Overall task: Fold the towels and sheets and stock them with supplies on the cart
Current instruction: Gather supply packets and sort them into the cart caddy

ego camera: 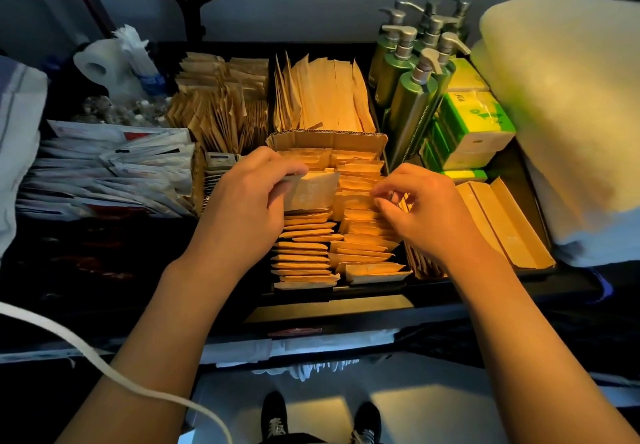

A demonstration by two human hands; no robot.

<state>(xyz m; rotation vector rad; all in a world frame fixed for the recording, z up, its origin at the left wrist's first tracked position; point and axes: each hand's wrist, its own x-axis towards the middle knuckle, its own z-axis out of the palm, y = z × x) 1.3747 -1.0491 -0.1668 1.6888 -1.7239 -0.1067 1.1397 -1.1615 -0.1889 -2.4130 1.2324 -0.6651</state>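
Note:
A cardboard box (329, 139) in the middle of the cart's black top tray (381, 300) holds two rows of small tan paper packets (304, 253). My left hand (249, 201) grips a small stack of these packets (311, 191) above the left row. My right hand (422, 208) has its fingers curled among the packets of the right row (363, 232), pinching at their top edges. Folded cream towels (568, 114) are stacked at the right end of the cart.
Green pump bottles (412, 73) and green-white tissue packs (474, 125) stand behind my right hand. More tan sachets (221, 108) and long paper sleeves (325, 97) fill the back compartments. White wrapped items (114, 173) lie left. A white cable (104, 367) crosses my left forearm.

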